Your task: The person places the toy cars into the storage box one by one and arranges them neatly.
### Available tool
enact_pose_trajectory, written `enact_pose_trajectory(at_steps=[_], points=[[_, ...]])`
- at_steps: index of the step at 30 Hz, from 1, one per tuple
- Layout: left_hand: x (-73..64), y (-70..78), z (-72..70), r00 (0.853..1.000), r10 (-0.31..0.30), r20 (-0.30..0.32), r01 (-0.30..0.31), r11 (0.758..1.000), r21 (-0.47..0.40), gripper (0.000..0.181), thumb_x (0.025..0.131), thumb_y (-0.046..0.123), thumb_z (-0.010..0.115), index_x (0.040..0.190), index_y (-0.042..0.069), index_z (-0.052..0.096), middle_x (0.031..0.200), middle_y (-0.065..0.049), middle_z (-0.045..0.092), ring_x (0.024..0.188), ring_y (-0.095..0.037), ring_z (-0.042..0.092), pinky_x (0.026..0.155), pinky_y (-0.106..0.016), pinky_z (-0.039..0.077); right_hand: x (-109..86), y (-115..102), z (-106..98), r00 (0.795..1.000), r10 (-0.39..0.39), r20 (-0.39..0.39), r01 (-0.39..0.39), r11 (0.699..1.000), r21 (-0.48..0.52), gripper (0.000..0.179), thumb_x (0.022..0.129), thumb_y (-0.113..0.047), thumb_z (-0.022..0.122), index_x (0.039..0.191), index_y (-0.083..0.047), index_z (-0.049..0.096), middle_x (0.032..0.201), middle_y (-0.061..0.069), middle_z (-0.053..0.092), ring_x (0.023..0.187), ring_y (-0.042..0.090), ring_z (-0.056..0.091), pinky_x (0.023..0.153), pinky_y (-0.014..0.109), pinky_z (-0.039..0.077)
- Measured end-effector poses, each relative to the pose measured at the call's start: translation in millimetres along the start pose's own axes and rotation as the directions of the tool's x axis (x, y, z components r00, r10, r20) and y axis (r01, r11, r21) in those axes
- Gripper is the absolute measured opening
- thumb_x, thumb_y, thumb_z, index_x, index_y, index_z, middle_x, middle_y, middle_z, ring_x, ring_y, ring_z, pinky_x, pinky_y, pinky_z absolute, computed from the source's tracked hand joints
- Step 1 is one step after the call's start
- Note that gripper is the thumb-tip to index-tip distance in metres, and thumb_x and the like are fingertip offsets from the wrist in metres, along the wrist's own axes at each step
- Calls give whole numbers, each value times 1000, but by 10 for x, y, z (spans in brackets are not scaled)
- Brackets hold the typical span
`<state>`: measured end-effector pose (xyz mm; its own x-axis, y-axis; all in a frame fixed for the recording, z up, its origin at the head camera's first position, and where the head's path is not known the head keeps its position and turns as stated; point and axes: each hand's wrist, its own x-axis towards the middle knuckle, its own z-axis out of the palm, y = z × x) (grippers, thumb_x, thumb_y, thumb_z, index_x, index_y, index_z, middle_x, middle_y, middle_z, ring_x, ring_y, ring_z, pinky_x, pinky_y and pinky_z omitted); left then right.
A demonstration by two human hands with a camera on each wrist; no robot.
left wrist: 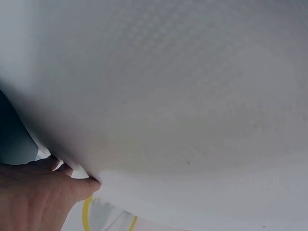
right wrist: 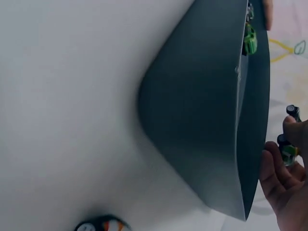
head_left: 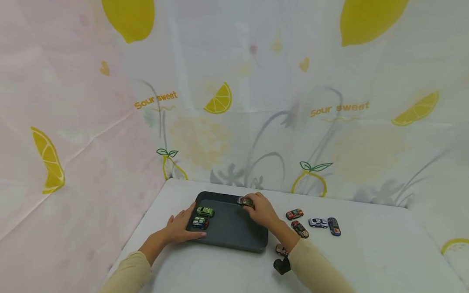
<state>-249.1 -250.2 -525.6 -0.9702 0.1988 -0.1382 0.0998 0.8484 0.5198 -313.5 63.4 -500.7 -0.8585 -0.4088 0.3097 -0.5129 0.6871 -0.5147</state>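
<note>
A dark grey tray (head_left: pixel 234 234) lies on the white table. My left hand (head_left: pixel 178 227) rests against its left side, fingers spread and the thumb along the near edge. Inside, at the tray's left end, sit a green toy car (head_left: pixel 205 212) and a blue-and-white toy car (head_left: pixel 200 222). Over the far right part of the tray, my right hand (head_left: pixel 262 211) pinches another toy car (head_left: pixel 242 201), which the fingers partly cover. In the right wrist view this toy car (right wrist: pixel 288 151) shows green and dark parts between fingers and thumb, above the rim.
Right of the tray stand a red toy car (head_left: pixel 294 214), a red-and-black one (head_left: pixel 299 229), a white one (head_left: pixel 318 223) and a dark blue one (head_left: pixel 334 226). A tan toy car (head_left: pixel 281 250) is partly hidden by the right sleeve. Lemon-printed cloth (head_left: pixel 265 132) walls the back.
</note>
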Motion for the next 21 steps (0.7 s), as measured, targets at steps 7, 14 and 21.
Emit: enact_pose_trajectory(at_steps=[7, 14, 21], points=[[4, 7, 25, 1000, 1, -7, -1, 1000, -7, 119, 76, 65, 72, 160, 11, 8, 161, -21, 25, 146, -48, 23, 111, -74, 9, 88, -24, 96, 999, 2, 36, -3, 1000, 9, 30, 91, -19, 71, 116, -3, 67, 105, 13, 67, 94, 24, 64, 79, 41, 53], [-30, 12, 47, 1000, -9, -2, 9, 1000, -13, 119, 76, 65, 73, 160, 11, 9, 161, -21, 26, 147, -48, 22, 112, -73, 8, 104, -69, 160, 998, 33, 60, -35, 999, 20, 29, 91, -17, 71, 115, -1, 67, 106, 14, 67, 97, 26, 63, 83, 43, 52], [-23, 3, 24, 1000, -10, -4, 10, 1000, -17, 120, 75, 68, 71, 160, 14, 6, 162, -19, 25, 148, -46, 21, 113, -71, 8, 122, -81, 227, 1000, 0, 5, 0, 999, 40, 29, 91, -19, 72, 112, 0, 68, 100, 14, 66, 90, 24, 62, 77, 40, 53]])
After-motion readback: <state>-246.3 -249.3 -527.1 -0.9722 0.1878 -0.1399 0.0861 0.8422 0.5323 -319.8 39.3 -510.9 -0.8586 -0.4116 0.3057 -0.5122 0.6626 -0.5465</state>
